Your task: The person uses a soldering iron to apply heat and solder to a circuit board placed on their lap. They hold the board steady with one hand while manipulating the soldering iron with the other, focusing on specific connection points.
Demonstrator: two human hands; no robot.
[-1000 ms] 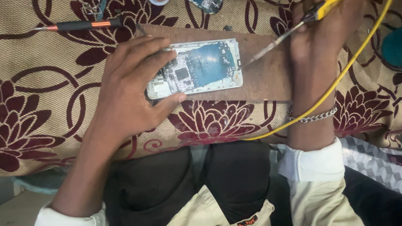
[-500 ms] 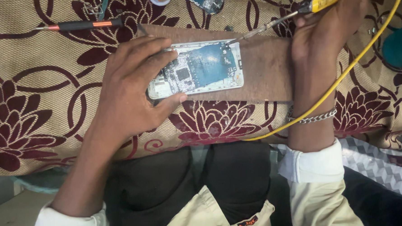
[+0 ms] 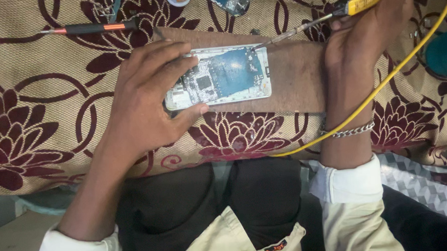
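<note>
Soldering iron (image 3: pixel 329 16) tip just swung in from off the phone's edge and now touches the opened phone (image 3: pixel 221 76) on the brown board (image 3: pixel 292 82), my right hand (image 3: pixel 363 39) gripping it, left hand (image 3: pixel 147 101) fingers spread, pinning the phone, so I'm onto the joint.

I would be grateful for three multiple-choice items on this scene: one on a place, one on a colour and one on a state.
1. Where does the opened phone lie?
A. on the brown board
B. straight on the flowered cloth
C. on the person's lap

2. What colour is the soldering iron's cord?
A. black
B. yellow
C. white

3. What is the left hand doing?
A. resting flat on the cloth, away from the phone
B. holding the screwdriver
C. steadying the phone at its left end

Key: 1 A, the board shows all around the phone. 2 B, a yellow cord runs past the right hand. 3 C, fingers and thumb clasp the phone's end.
</note>
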